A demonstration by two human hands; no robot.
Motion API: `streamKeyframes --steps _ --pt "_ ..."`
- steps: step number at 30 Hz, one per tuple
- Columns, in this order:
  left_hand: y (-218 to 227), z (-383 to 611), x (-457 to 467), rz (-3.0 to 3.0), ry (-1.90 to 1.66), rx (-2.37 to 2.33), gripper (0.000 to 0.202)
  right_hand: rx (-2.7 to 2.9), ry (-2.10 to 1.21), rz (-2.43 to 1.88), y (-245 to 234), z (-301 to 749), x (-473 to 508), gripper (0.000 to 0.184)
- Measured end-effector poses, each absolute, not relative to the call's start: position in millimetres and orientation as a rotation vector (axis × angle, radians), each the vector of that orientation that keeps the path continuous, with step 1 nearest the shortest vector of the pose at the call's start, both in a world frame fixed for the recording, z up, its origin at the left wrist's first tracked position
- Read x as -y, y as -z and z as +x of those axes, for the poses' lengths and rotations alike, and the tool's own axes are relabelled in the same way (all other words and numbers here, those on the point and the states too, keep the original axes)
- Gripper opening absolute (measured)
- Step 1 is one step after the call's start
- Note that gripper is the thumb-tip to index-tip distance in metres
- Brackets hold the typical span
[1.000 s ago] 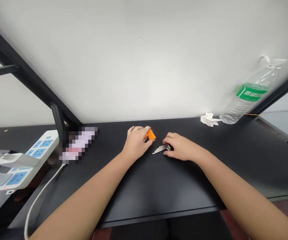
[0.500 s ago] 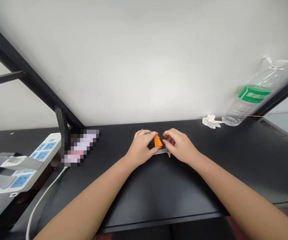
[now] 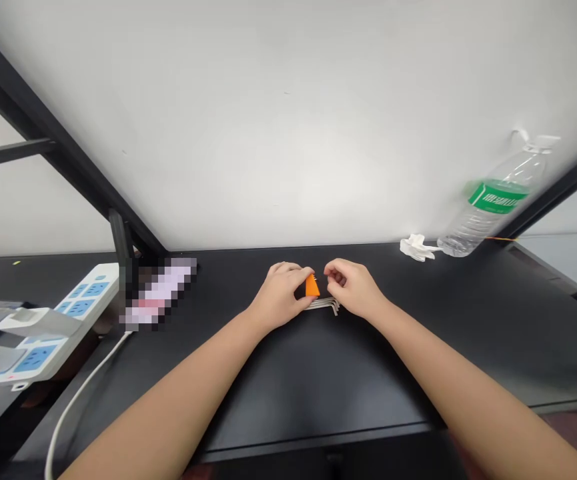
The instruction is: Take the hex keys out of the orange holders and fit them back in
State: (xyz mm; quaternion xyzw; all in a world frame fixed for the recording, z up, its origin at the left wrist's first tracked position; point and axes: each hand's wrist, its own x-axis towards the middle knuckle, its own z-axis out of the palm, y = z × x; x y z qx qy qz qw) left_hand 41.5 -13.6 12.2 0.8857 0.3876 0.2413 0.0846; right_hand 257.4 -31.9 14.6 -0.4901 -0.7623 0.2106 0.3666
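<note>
My left hand (image 3: 282,293) grips an orange hex key holder (image 3: 312,287) between thumb and fingers, a little above the black desk. Small metal ends show at the holder's right side. Below it lie several silver L-shaped hex keys (image 3: 325,304), side by side with their bent ends to the right; my left hand hides their other ends. Just right of the holder, my right hand (image 3: 351,287) is closed with curled fingers and the thumb near the index finger. Whatever it may pinch is too small or hidden to make out.
On the black desk (image 3: 318,387), a white power strip (image 3: 75,308) with plugs and cables stands left, beside a pixelated flat object (image 3: 161,293). Crumpled tissue (image 3: 418,247) and a clear green-labelled bottle (image 3: 493,197) are at the right by the white wall (image 3: 288,133). Black frame bars flank both sides.
The fingers of my right hand have curled in more, close to the holder. My left hand keeps its grip on the orange holder. The whole view has shifted slightly.
</note>
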Motion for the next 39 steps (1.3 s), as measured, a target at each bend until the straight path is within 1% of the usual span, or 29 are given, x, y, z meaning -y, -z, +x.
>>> streamKeyframes --steps 3,6,10,12,16,21,23,26,29,31,36,37,39 --pt "-13 43 15 2.635 -0.750 -1.126 0.034 2.009 -0.568 -1.214 -13 259 31 0.008" --pt "-13 46 17 2.629 -0.728 -1.108 0.030 2.057 -0.503 -1.232 -12 256 33 0.009" --pt "-14 46 17 2.642 -0.687 -1.167 0.034 1.993 -0.470 -1.338 -12 254 34 0.009" --pt "-14 44 16 2.663 -0.664 -1.224 0.037 1.918 -0.526 -1.438 -14 256 34 0.009" --pt "-12 44 16 2.688 -0.631 -1.291 0.035 1.803 -0.708 -1.576 -17 262 31 0.005" --pt "-11 41 13 2.656 -0.633 -1.360 0.034 1.808 -0.725 -1.620 -24 274 29 0.008" --pt "-11 40 11 2.634 -0.630 -1.403 0.033 1.863 -0.704 -1.711 -28 283 29 0.008" --pt "-11 39 10 2.627 -0.652 -1.426 0.032 2.127 -0.656 -1.892 -31 296 27 0.009" --pt "-11 41 12 2.644 -0.672 -1.412 0.033 2.299 -0.527 -1.980 -29 301 28 0.008" --pt "-11 43 13 2.649 -0.670 -1.402 0.035 2.345 -0.446 -1.929 -28 298 31 0.008" --pt "-10 43 15 2.669 -0.677 -1.388 0.037 2.448 -0.499 -1.661 -25 275 46 0.021" --pt "-10 43 15 2.675 -0.677 -1.383 0.037 2.465 -0.483 -1.623 -24 270 49 0.020" --pt "-9 43 15 2.679 -0.672 -1.373 0.038 2.489 -0.449 -1.576 -22 262 53 0.010"
